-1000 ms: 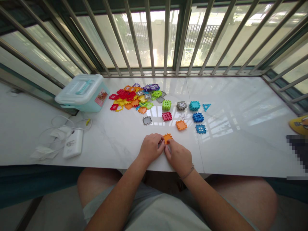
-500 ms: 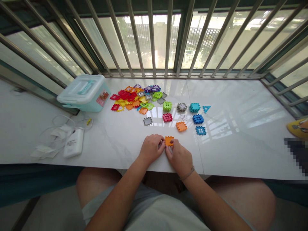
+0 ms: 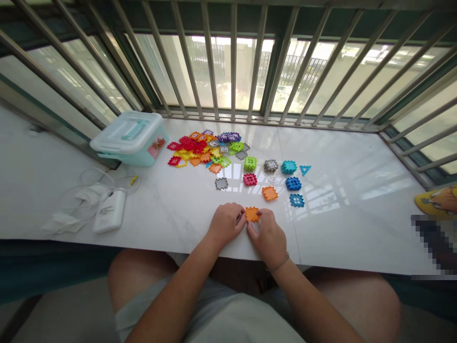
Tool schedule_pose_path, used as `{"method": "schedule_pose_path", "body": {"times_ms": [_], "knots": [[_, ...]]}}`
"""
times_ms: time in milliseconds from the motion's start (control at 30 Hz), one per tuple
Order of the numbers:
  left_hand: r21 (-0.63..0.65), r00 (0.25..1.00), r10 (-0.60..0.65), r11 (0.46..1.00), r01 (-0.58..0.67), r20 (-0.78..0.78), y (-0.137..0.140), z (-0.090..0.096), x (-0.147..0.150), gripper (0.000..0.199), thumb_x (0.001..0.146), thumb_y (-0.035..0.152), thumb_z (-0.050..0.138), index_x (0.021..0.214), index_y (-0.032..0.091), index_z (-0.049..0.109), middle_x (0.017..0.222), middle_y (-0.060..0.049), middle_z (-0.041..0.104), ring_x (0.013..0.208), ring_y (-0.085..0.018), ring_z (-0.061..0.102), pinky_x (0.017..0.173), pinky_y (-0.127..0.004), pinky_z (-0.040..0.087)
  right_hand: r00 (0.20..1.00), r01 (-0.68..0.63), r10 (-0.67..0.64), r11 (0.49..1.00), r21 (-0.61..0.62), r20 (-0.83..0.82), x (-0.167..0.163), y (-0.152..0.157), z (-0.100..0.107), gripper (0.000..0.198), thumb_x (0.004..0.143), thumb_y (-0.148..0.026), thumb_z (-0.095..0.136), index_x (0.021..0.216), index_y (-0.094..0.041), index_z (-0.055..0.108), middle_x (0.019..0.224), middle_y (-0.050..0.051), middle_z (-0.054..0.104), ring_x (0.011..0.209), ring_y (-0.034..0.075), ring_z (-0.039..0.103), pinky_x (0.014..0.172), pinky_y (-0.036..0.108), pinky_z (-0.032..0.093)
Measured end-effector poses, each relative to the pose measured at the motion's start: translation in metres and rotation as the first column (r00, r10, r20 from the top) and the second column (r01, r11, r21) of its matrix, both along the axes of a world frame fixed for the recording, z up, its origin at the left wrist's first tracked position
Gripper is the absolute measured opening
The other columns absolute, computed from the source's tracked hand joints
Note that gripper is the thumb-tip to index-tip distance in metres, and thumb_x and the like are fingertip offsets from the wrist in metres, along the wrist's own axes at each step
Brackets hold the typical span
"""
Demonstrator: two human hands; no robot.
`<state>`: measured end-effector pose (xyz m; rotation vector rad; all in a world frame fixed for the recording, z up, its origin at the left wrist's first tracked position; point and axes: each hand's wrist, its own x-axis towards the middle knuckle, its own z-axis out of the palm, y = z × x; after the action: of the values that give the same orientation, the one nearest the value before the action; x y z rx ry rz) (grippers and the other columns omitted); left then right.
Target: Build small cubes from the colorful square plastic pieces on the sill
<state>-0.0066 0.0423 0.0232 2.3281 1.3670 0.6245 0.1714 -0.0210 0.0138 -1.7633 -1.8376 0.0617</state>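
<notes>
An orange square interlocking tile [image 3: 252, 214] is held close to the table's front edge between my two hands. My left hand [image 3: 227, 223] pinches its left side, with the fingers curled. At its right and lower edges are the thumb and fingers of my right hand [image 3: 268, 237], closed on it. Just beyond lies an orange stack of tiles [image 3: 270, 193]. Farther out are a red stack [image 3: 250, 179], a green stack [image 3: 250, 163], a grey stack [image 3: 271, 165], a teal stack [image 3: 289, 166] and a blue stack [image 3: 293, 183]. A lone grey tile [image 3: 221, 183] lies to the left.
A mixed heap of tiles [image 3: 193, 145] spreads at the back left beside a lidded teal box [image 3: 139, 152]. A white power bank [image 3: 110, 211] with a cable sits at the left. Metal bars [image 3: 233, 71] line the back. A yellow item [image 3: 437, 200] lies far right.
The camera view has tilted and shifted slightly. Both hands stay on the orange tile; the right fingers have moved toward its right edge, exposing more of its face.
</notes>
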Motion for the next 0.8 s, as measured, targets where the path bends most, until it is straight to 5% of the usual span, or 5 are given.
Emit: {"method": "schedule_pose_path", "body": {"times_ms": [233,500,800], "knots": [[0.015,1.0,-0.008,1.0,0.008,0.005,0.001,0.0,-0.001,0.004,0.099,0.024,0.064,0.097,0.023,0.067,0.092,-0.003,0.071,0.088,-0.023,0.064,0.083,-0.04,0.043,0.994,0.038,-0.033,0.998,0.045,-0.105,0.032,0.019,0.008,0.037,0.101,-0.046,0.064,0.127,-0.023,0.054,0.118,0.01,0.07,0.081,0.022,0.069,0.068,0.035,0.056],[0.013,1.0,0.0,1.0,0.0,0.003,0.001,0.0,0.0,0.005,0.1,0.023,0.063,0.096,0.024,0.067,0.091,-0.004,0.071,0.087,-0.022,0.064,0.083,-0.04,0.044,0.992,0.102,-0.092,0.988,0.117,-0.084,0.064,0.072,0.011,0.043,0.098,-0.051,0.064,0.127,-0.021,0.055,0.119,0.014,0.07,0.102,0.029,0.07,0.083,0.04,0.059],[0.013,1.0,-0.001,1.0,0.001,-0.013,0.001,0.0,0.0,0.004,0.099,0.022,0.064,0.096,0.024,0.067,0.091,-0.004,0.07,0.088,-0.023,0.064,0.083,-0.039,0.043,0.983,0.151,-0.14,0.985,0.088,-0.12,0.062,0.07,-0.002,0.04,0.096,-0.042,0.06,0.129,-0.021,0.053,0.122,0.014,0.069,0.101,0.027,0.068,0.079,0.039,0.057]]}}
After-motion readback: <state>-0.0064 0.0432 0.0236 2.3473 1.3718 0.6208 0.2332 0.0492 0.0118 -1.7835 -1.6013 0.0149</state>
